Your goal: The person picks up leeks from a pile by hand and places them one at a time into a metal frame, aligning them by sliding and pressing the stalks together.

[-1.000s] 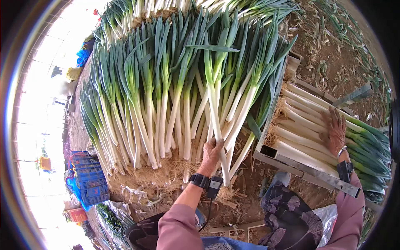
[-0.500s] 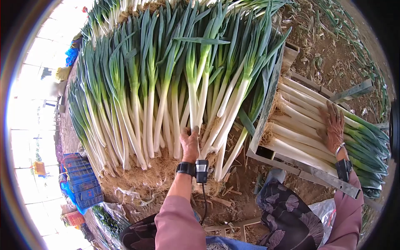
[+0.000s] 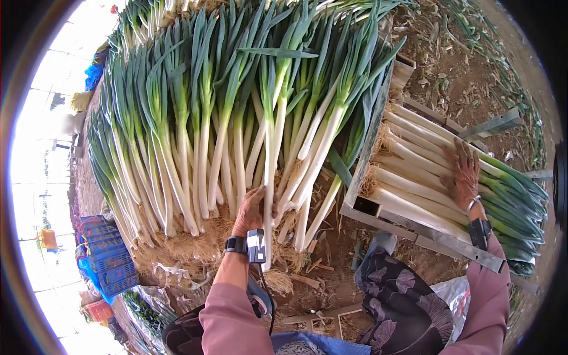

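Observation:
My left hand [image 3: 251,210] is wrapped round the white stalk of one leek [image 3: 269,171], whose roots hang below my fingers. Many more leeks [image 3: 198,160] lie side by side around it, green tops away from me and roots towards me. On the right, my right hand [image 3: 464,174] lies with fingers spread on a bundle of leeks [image 3: 408,168]. That bundle rests in a metal frame [image 3: 370,142], roots at the left against the frame's plate and green tops to the right.
A blue crate [image 3: 108,254] stands at the lower left. Leaf scraps cover the soil [image 3: 461,89] at the upper right. My knees in patterned trousers [image 3: 402,296] and a low wooden frame [image 3: 322,316] are at the bottom. A metal bar [image 3: 494,124] juts out at the right.
One leek has come towards me, its root end now lower, with my left hand round its stalk. My right hand stays flat on the bundle. The whole view has shifted slightly.

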{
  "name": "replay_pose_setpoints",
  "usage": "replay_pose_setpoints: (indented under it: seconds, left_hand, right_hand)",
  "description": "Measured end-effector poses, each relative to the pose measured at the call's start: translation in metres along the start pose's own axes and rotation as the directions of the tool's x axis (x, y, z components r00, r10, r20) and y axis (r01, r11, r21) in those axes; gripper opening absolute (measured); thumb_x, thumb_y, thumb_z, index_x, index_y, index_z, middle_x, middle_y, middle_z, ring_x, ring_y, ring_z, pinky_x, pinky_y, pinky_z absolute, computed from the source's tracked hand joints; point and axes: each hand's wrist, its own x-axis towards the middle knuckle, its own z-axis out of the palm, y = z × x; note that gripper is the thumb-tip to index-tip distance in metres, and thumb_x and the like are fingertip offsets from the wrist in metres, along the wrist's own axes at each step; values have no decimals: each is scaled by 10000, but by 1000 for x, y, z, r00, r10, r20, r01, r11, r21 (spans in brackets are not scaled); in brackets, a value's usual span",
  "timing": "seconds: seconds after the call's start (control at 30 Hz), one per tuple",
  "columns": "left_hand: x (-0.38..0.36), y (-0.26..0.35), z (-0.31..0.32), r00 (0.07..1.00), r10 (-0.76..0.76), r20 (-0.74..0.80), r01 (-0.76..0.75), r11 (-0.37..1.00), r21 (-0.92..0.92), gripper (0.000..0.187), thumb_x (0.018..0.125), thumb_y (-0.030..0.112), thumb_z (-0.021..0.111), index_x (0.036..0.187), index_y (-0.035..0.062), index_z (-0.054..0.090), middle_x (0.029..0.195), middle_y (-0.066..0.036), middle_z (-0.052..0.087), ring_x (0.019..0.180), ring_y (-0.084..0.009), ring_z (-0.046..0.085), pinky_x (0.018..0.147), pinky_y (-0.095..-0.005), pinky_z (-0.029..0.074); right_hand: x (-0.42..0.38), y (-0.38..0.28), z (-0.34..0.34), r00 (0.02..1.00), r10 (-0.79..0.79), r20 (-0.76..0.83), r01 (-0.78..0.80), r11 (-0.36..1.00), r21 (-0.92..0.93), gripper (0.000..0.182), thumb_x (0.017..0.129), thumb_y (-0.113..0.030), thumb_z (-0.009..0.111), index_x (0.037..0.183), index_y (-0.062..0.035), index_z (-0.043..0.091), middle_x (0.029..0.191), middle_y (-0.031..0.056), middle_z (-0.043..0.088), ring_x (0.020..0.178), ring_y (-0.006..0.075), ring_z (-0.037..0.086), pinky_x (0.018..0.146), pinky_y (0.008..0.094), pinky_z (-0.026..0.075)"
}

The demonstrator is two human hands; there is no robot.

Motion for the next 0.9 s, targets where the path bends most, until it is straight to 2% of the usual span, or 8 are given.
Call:
replay_pose_setpoints:
  seconds: [0.17,0.23,0.4,0.47,0.5,0.53,0.6,0.9]
  left_hand:
    - [11,-1,-22,844,480,-238,-259,754,603,279,905,280,611,777,32,608,659,-28,580,494,-104,517,419,-249,383]
    - [14,-5,-41,656,720,-228,-42,336,941,210,868,252,631,854,42,637,718,-104,635,626,-216,583,593,-348,467]
    - [17,-24,-14,395,918,41,116,-94,989,243,813,149,650,1033,55,606,980,-130,607,949,-284,556,812,-406,474]
    - [29,-39,11,529,845,75,-361,145,921,304,778,87,663,1071,58,590,1040,-128,561,1010,-281,512,834,-405,469]
    - [20,-40,34,548,764,341,-254,-237,938,347,757,45,664,1092,60,575,1033,-134,558,956,-263,522,807,-387,475]
    - [25,-50,52,559,716,418,-255,-332,908,319,777,66,659,1083,54,570,1013,-129,558,931,-247,519,786,-375,474]
    - [47,-72,75,782,567,260,-301,-22,953,252,810,148,652,1024,48,564,963,-134,532,928,-296,532,758,-419,477]
    - [85,-89,92,801,538,262,-26,-406,913,124,769,38,564,872,0,505,906,-152,493,856,-329,555,755,-466,472]
  right_hand:
    - [1,-1,-1,1000,2,16,-2,1000,16,702,826,-490,541,1451,-272,305,1541,88,177,1397,335,201,1139,530,102]
    - [1,-2,-1,1000,-2,-7,2,1000,19,697,819,-467,561,1440,-254,327,1536,91,191,1395,338,205,1138,533,106]
    - [3,-2,-2,1000,-1,8,0,1000,28,718,809,-430,589,1447,-241,319,1534,101,195,1392,346,211,1138,532,106]
    - [1,-2,0,1000,12,26,-12,1000,23,732,805,-415,599,1454,-241,307,1535,104,192,1392,349,212,1138,532,107]
    - [1,-1,3,1000,8,25,-9,1000,20,744,801,-408,604,1459,-244,298,1537,106,189,1393,349,211,1137,533,108]
    - [1,1,3,1000,7,21,-7,1000,15,756,796,-400,610,1463,-247,289,1538,109,185,1395,350,209,1136,534,110]
    - [1,0,-1,999,14,28,-15,1000,17,765,791,-393,617,1465,-248,285,1539,108,183,1396,350,207,1135,536,112]
    - [1,-1,-2,1000,-5,-20,7,998,68,706,791,-396,616,1426,-235,354,1525,113,206,1380,365,224,1129,549,125]
